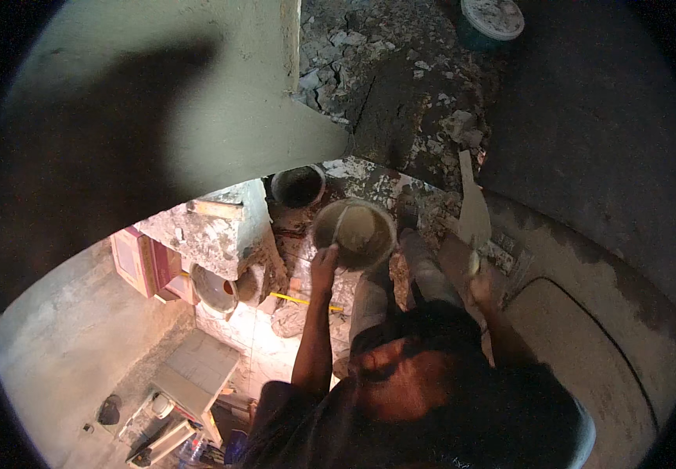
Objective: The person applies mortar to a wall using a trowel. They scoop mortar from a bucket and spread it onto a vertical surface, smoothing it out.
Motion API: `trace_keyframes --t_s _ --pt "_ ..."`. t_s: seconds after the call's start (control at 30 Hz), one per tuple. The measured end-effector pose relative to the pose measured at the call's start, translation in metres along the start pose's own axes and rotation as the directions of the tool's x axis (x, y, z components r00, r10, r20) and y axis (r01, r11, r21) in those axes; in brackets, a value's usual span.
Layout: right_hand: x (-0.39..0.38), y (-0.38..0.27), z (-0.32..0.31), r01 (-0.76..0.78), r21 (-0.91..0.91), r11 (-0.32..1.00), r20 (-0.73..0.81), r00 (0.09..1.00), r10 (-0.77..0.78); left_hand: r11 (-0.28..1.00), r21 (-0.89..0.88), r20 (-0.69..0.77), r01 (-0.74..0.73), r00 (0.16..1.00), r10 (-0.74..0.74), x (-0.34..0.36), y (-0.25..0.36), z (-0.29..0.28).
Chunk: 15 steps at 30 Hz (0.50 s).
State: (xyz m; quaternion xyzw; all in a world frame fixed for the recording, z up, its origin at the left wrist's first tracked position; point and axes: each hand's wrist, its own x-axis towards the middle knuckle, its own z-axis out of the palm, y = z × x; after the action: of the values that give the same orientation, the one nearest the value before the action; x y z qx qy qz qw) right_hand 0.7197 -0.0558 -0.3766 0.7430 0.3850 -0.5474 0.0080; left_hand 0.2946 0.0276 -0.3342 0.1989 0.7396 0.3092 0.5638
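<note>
A round bucket [386, 248] with greyish wet-looking material inside hangs or stands in front of my legs. My left hand [324, 264] is closed at its near left rim, where a pale thin strip, perhaps the bucket's handle, runs across the opening. Off to the right, my right hand [481, 288] wraps round the handle of a trowel [475, 213]. Its pale blade points away from me, beside the wall's lower part. What the left fingers grip exactly is partly hidden.
Another dark bucket [299, 186] stands beyond. A rubble-strewn ledge [385, 102] holds a lidded tub [493, 17]. Left are a rough block [213, 230], boxes [136, 262], a tipped bucket [214, 288], a yellow strip [299, 299] and a small table [201, 363]. A dark cable [588, 311] crosses the right side.
</note>
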Motion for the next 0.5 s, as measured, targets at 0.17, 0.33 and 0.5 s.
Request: trace_keyframes --t_s 0.17,0.33,0.5 --pt "-0.073 0.015 0.044 0.049 0.075 0.996 -0.004 0.999 -0.048 0.959 0.244 0.215 -0.142 0.972 0.089 0.172 -0.182 0.053" --pt "-0.09 0.071 0.089 -0.002 -0.067 0.998 -0.139 0.99 -0.008 0.909 0.402 0.321 -0.11 0.947 -0.028 0.293 -0.246 0.069" --pt "-0.094 0.018 0.107 0.126 0.257 0.958 -0.097 0.99 -0.104 0.623 0.752 0.287 -0.214 0.958 -0.018 0.317 -0.206 0.082"
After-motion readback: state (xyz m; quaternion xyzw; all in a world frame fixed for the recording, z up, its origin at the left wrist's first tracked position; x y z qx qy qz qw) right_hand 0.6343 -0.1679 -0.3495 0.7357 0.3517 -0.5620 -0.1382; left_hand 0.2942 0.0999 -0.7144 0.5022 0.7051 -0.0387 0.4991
